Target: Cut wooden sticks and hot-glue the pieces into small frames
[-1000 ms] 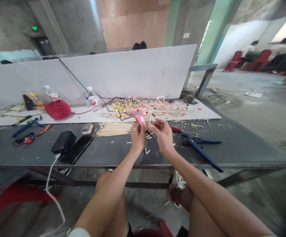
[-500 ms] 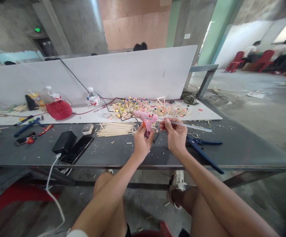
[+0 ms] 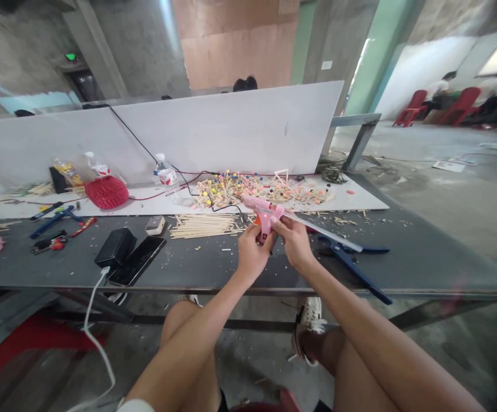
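A pink hot glue gun [image 3: 257, 205] is held above the table, its nozzle pointing left and away. My left hand [image 3: 253, 252] is closed around its handle, near the orange trigger. From the gun's back end a long translucent glue stick [image 3: 330, 233] slants down to the right. My right hand [image 3: 298, 243] is closed on the stick close behind the gun, its thumb against the gun's rear; its other fingertips are partly hidden. Beyond the gun lies a heap of small sticks with coloured ball ends [image 3: 227, 186]. Bare wooden sticks [image 3: 205, 225] lie left of my left hand.
Blue-handled cutters [image 3: 351, 266] lie right of my right hand. To the left are a phone [image 3: 139, 262], a black power block [image 3: 116, 247], a small white box [image 3: 155, 225], pliers [image 3: 55, 220] and a red bundle [image 3: 106, 192]. A bottle [image 3: 165, 174] stands before the white panel [image 3: 231, 131].
My right hand has moved left along the glue stick, up to the gun's back end. The gun has shifted slightly right, and the stick's free end now tilts lower.
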{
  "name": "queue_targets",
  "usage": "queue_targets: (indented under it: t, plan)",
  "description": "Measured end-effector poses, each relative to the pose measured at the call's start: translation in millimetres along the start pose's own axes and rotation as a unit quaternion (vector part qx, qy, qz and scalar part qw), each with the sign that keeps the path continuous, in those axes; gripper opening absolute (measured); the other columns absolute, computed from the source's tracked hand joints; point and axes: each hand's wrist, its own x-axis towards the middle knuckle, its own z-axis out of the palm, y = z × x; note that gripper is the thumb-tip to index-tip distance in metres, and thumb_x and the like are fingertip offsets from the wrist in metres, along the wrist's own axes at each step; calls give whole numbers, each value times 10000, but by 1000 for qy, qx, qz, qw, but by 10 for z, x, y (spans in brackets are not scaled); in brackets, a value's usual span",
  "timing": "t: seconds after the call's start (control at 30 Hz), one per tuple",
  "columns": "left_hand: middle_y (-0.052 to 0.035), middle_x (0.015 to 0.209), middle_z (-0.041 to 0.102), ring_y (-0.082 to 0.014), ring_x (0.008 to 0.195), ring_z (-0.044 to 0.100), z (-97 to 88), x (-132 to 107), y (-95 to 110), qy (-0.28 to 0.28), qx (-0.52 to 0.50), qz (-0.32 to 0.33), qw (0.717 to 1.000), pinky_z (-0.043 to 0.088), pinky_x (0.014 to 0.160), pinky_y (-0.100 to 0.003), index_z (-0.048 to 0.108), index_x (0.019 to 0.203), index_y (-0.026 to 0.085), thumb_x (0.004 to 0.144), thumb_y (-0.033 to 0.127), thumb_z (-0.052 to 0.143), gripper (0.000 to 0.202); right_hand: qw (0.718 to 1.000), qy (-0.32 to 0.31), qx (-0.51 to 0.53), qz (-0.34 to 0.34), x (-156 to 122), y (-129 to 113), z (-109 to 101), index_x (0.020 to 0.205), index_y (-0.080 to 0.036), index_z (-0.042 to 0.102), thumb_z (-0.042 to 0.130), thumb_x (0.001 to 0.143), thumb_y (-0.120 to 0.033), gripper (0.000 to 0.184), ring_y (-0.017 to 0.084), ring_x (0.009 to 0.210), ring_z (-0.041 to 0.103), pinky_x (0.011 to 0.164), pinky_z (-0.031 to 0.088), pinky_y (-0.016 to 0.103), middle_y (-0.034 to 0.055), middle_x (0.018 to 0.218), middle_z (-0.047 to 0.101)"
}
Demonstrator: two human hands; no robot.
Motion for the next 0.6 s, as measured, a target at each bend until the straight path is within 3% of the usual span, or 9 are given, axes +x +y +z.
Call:
queue_targets:
  t: [0.1, 0.2, 0.37, 0.6]
  plan:
    - [-61, 853, 650, -183, 768, 596, 21, -23, 8, -16, -17, 24, 999, 443, 703, -274, 676, 869, 170, 835, 211, 648, 61, 997, -30, -2, 71, 18, 55, 34, 859, -169, 694, 824, 658, -432, 355, 206, 740, 669, 652, 533, 296, 60, 800, 713]
    - [-89, 963, 687, -192, 812, 641, -29, -17, 1, -42, -69, 29, 996, 488, 744, -290, 702, 1004, 178, 882, 253, 615, 167, 997, -23, 5, 77, 67, 60, -12, 798, -164, 702, 807, 677, -419, 301, 186, 660, 646, 582, 509, 282, 54, 740, 699]
    - [-52, 745, 673, -160, 620, 643, -259, 54, -103, -40, -118, -63, 990, 468, 571, -251, 698, 935, 170, 956, 299, 508, 230, 998, -32, 5, 45, 131, 8, -181, 806, -166, 728, 738, 761, -373, 211, 165, 685, 652, 678, 522, 285, 62, 800, 719]
    - [1, 714, 633, -120, 489, 618, -514, 116, -326, -48, -207, -154, 965, 424, 430, -200, 549, 1016, 197, 947, 358, 528, 177, 993, -80, -36, 83, 97, -20, -302, 819, -154, 715, 743, 775, -396, 248, 138, 581, 593, 556, 461, 261, 57, 766, 710]
